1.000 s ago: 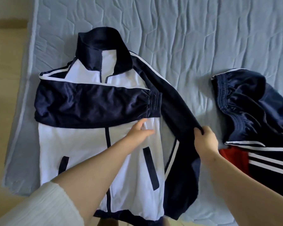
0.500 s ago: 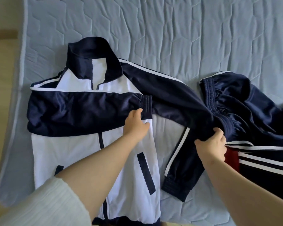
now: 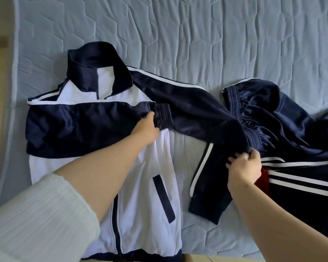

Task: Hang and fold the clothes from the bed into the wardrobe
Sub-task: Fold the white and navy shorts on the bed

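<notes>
With the jacket (image 3: 136, 224) flat on the bed (image 3: 197, 44) and the left hand (image 3: 146, 129) pressing closed fingers on its folded sleeve (image 3: 83, 127), the free sleeve (image 3: 193, 110) pinched by the right hand (image 3: 243, 169) may snag the trousers (image 3: 292, 125) just beside the jacket.

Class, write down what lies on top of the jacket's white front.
A folded navy sleeve lies across the jacket chest, the left hand at its cuff. The white fabric beneath that sleeve is covered, unseen.
</notes>
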`<move>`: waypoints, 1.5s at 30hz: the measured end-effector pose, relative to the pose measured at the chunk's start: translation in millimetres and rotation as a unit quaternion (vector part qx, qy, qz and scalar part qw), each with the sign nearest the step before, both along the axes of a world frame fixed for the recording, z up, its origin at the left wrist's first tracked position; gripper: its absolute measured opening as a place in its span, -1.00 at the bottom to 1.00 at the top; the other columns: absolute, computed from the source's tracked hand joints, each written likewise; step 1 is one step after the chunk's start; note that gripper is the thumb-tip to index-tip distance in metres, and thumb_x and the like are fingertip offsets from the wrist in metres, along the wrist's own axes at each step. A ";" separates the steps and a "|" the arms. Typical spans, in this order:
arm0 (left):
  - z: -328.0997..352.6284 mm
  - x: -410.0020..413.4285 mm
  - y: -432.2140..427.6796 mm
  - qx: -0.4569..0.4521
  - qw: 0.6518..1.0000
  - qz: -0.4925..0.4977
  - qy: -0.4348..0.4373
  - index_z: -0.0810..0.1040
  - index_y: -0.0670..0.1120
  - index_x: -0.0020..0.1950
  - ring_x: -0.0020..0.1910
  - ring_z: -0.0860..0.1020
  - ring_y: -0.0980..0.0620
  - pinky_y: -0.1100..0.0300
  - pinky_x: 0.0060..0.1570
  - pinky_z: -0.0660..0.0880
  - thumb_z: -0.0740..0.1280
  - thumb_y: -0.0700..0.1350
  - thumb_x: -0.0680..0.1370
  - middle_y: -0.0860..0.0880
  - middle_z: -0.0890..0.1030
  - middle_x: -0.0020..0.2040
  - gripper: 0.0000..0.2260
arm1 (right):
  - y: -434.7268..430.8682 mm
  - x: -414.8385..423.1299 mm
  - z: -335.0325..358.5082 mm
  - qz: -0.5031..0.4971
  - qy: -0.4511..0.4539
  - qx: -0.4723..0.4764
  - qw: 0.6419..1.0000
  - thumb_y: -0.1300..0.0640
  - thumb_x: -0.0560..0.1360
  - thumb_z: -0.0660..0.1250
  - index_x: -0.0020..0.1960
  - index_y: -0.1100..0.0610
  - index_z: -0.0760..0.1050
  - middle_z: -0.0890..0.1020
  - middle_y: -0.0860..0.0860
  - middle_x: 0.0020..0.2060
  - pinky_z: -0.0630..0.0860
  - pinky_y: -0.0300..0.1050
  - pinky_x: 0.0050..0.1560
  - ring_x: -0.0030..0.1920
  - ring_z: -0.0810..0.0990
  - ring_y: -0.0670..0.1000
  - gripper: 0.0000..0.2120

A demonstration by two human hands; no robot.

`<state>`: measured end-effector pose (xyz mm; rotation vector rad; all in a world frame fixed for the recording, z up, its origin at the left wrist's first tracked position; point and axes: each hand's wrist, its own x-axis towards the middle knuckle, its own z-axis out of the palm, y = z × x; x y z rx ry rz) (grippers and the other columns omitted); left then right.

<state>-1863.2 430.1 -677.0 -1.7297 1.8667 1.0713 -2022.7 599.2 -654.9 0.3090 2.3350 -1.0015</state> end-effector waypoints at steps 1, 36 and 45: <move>2.0 -0.1 3.2 0.025 0.999 0.023 0.022 0.13 -0.01 0.48 0.28 0.40 -0.14 0.07 0.17 0.40 0.23 -0.12 0.57 -0.14 0.34 0.37 -0.49 | -4.2 -0.7 4.7 0.049 0.055 0.009 0.997 0.18 0.57 0.03 0.16 0.05 0.44 0.60 0.06 -0.10 0.49 0.00 0.00 -0.08 0.58 0.12 -0.73; 28.0 43.3 61.0 0.124 0.888 0.353 0.267 0.46 0.01 0.15 -0.10 0.54 0.10 0.25 -0.12 0.46 0.21 -0.12 0.59 -0.04 0.51 0.13 -0.84 | -33.8 43.0 -30.8 -0.125 -0.115 -0.055 0.984 0.25 0.50 0.22 -0.30 0.04 0.21 0.37 0.00 -0.35 0.37 -0.14 -0.23 -0.35 0.36 0.00 -0.72; 66.7 68.8 33.2 0.197 0.740 0.444 0.465 0.44 -0.09 0.23 0.00 0.59 0.03 0.14 0.01 0.50 0.28 0.17 0.39 -0.02 0.59 0.02 -0.50 | -86.7 113.2 43.9 0.399 -0.126 -0.276 0.865 0.45 0.39 0.29 -0.29 0.04 0.38 0.66 -0.09 -0.10 0.52 -0.29 -0.02 -0.03 0.61 -0.13 -0.68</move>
